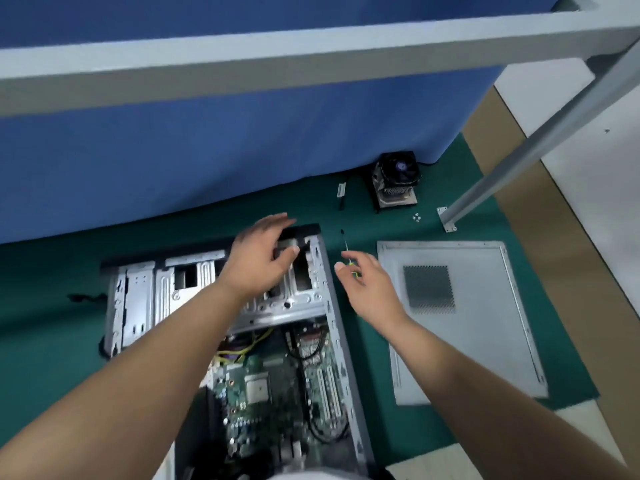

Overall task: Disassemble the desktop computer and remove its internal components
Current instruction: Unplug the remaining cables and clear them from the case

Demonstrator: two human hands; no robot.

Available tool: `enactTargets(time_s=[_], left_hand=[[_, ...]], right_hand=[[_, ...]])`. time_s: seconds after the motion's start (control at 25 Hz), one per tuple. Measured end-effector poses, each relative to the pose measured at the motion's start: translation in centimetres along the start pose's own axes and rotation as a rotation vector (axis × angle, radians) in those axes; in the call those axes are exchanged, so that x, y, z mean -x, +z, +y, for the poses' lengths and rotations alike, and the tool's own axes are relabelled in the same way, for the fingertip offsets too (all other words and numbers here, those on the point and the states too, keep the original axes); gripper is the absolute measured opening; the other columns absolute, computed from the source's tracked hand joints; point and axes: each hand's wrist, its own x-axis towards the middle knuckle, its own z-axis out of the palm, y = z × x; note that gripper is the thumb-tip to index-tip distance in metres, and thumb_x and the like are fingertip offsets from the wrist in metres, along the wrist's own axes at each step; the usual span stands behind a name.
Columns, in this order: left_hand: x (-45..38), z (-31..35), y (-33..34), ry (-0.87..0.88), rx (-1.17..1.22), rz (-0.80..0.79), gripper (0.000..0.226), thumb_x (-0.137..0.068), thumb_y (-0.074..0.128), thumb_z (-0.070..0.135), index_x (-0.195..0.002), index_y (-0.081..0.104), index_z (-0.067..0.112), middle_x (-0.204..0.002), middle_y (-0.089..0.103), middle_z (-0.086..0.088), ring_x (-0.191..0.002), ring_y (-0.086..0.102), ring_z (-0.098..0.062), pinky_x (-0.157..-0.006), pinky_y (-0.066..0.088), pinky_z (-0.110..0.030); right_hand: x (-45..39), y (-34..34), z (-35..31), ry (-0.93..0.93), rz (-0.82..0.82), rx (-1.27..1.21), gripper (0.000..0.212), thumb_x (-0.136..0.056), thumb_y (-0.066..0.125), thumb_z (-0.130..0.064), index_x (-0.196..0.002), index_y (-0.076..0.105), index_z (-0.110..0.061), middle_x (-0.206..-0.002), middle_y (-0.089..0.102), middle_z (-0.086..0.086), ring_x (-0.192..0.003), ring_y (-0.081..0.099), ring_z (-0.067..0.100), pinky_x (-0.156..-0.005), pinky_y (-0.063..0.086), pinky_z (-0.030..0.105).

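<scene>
Head view: your left hand [260, 259] grips the drive cage at the far end of the open computer case [221, 306] on the green worktop [52, 341]; right hand [369, 289], fingers spread, hovers over the screwdriver [347, 252]. Judged stiff, sharp-edged; hold by frame rails.

Free lanes and blockers around the open case

A bare green strip of the surface [358, 327] runs between the computer case [221, 306] and the side panel [457, 317], part-blocked by the screwdriver [347, 252] and right hand [372, 289]. The far edge is walled by a blue partition [221, 140]; cooler [396, 181] and frame leg [519, 161] crowd the far right corner.
</scene>
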Motion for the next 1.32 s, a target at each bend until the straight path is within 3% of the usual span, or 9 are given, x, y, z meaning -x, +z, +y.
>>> enactTargets(time_s=[0.08, 0.16, 0.24, 0.36, 0.48, 0.64, 0.8, 1.04, 1.32], left_hand=[[4.5, -1.3, -0.1, 0.027, -0.006, 0.058, 0.05, -0.102, 0.051, 0.042, -0.149, 0.049, 0.026, -0.16, 0.042, 0.002, -0.148, 0.036, -0.023, -0.122, 0.027, -0.046], [9.7, -2.8, -0.2, 0.055, 0.0, 0.073, 0.048, -0.102, 0.055, 0.036, -0.148, 0.051, 0.024, -0.16, 0.042, 0.002, -0.144, 0.041, -0.023, -0.119, 0.034, -0.046], [15.0, -4.8, -0.3, 0.092, -0.036, 0.07, 0.047, -0.102, 0.057, 0.031, -0.148, 0.051, 0.023, -0.16, 0.041, 0.003, -0.141, 0.045, -0.022, -0.116, 0.039, -0.049], [21.6, -7.6, -0.6, 0.172, -0.18, -0.015, 0.045, -0.102, 0.049, 0.038, -0.146, 0.052, 0.028, -0.163, 0.037, 0.005, -0.15, 0.034, -0.02, -0.121, 0.031, -0.054], [25.2, -8.6, -0.6, 0.267, -0.379, -0.172, 0.042, -0.101, 0.042, 0.049, -0.138, 0.058, 0.038, -0.163, 0.038, 0.009, -0.155, 0.025, -0.019, -0.125, 0.02, -0.047], [25.9, -7.1, 0.4, 0.246, -0.547, -0.276, 0.04, -0.097, 0.04, 0.052, -0.119, 0.071, 0.039, -0.122, 0.07, 0.02, -0.133, 0.051, -0.019, -0.108, 0.033, -0.045], [25.8, -6.9, 0.8, 0.193, -0.525, -0.208, 0.042, -0.098, 0.036, 0.053, -0.106, 0.075, 0.038, -0.099, 0.073, 0.021, -0.112, 0.055, -0.014, -0.093, 0.038, -0.042], [25.6, -6.8, 1.6, 0.154, -0.444, -0.073, 0.039, -0.097, 0.04, 0.048, -0.097, 0.077, 0.034, -0.097, 0.073, 0.018, -0.106, 0.058, -0.015, -0.084, 0.04, -0.039], [25.4, -6.8, 2.2, 0.107, -0.483, -0.041, 0.043, -0.097, 0.036, 0.045, -0.093, 0.075, 0.027, -0.097, 0.071, 0.014, -0.113, 0.057, -0.018, -0.087, 0.041, -0.042]], right_hand=[[4.4, 1.7, -0.2, -0.032, -0.082, 0.037, 0.062, -0.101, 0.052, -0.055, -0.155, 0.037, -0.029, -0.156, 0.039, -0.006, -0.135, 0.048, 0.01, -0.117, 0.039, 0.037], [7.8, 2.9, 0.2, -0.074, -0.156, 0.199, 0.082, -0.101, 0.052, -0.055, -0.164, 0.004, -0.032, -0.17, 0.013, -0.009, -0.147, 0.033, 0.014, -0.118, 0.027, 0.03], [10.7, 3.6, 1.0, -0.111, -0.224, 0.383, 0.095, -0.101, 0.051, -0.054, -0.159, -0.022, -0.036, -0.17, -0.017, -0.013, -0.152, 0.026, 0.02, -0.118, 0.031, 0.036], [13.3, 3.7, 2.0, -0.259, -0.193, 0.659, 0.095, -0.101, 0.046, -0.057, -0.158, -0.026, -0.031, -0.162, -0.04, -0.009, -0.158, 0.004, 0.029, -0.122, 0.028, 0.053], [13.9, 3.5, 2.1, -0.334, -0.199, 0.822, 0.086, -0.103, 0.045, -0.055, -0.164, -0.009, -0.027, -0.162, -0.04, -0.004, -0.157, -0.014, 0.025, -0.126, 0.014, 0.052], [13.3, 2.7, 2.1, -0.375, -0.225, 0.903, 0.081, -0.102, 0.046, -0.052, -0.164, 0.003, -0.026, -0.167, -0.03, -0.004, -0.158, -0.005, 0.025, -0.127, 0.017, 0.051], [10.6, 2.5, 0.5, -0.442, -0.123, 0.965, 0.081, -0.1, 0.046, -0.058, -0.163, 0.013, -0.019, -0.171, 0.003, 0.006, -0.157, 0.008, 0.029, -0.125, 0.021, 0.053], [3.7, 4.4, -3.9, -0.619, -0.191, 1.018, 0.075, -0.102, 0.03, -0.063, -0.163, 0.022, -0.02, -0.171, 0.013, 0.005, -0.158, 0.01, 0.026, -0.128, 0.01, 0.049], [1.9, 5.6, -3.7, -0.744, -0.159, 1.015, 0.061, -0.104, 0.024, -0.063, -0.159, 0.032, -0.038, -0.168, 0.025, -0.005, -0.156, 0.02, 0.025, -0.126, 0.014, 0.046]])
